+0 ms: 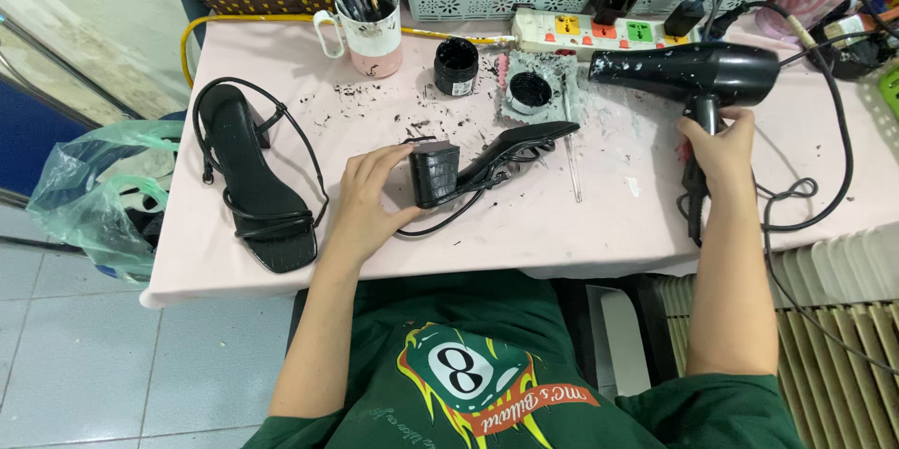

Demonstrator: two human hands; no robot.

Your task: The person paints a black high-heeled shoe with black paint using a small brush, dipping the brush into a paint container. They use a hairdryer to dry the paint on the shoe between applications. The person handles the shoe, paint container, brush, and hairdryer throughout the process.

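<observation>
My left hand grips a black strappy sandal by its block heel, the shoe lying on its side with the sole turned toward the far right. In my right hand I hold the handle of a black paint-speckled hair dryer, whose nozzle points left toward the sandal's toe. A second matching black sandal lies flat on the pink table to the left of my left hand.
An open jar of black paint and its lid on a grey rag sit behind the held sandal. A mug of brushes, a power strip, baskets of supplies along the far edge, the dryer's cord, a green plastic bag on the floor.
</observation>
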